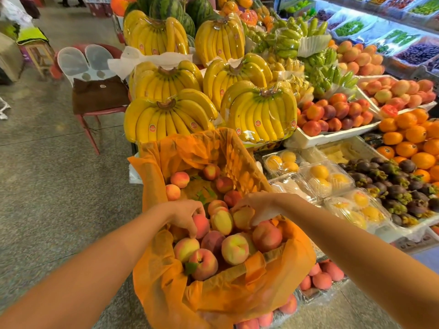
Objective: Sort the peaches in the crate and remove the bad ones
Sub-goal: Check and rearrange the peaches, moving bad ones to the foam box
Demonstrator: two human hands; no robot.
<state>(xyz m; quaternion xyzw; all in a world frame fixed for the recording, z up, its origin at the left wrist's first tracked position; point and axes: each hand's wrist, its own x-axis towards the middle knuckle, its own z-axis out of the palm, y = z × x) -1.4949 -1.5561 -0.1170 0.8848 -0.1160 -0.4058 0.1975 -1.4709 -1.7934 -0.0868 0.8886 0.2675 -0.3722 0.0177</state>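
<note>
Head view — left hand (187,216) tight around one peach (202,227), right hand (260,206) around another peach (242,219); banana stickers (258,123) illegible

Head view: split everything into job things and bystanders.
Job: orange-lined crate; loose peaches; left hand gripping pink peach; right hand gripping yellowish peach.
Bystanders: bananas; watermelons; oranges; mangosteens; chair.

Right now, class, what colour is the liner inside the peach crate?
Orange liner, clearest in the head view.
</note>
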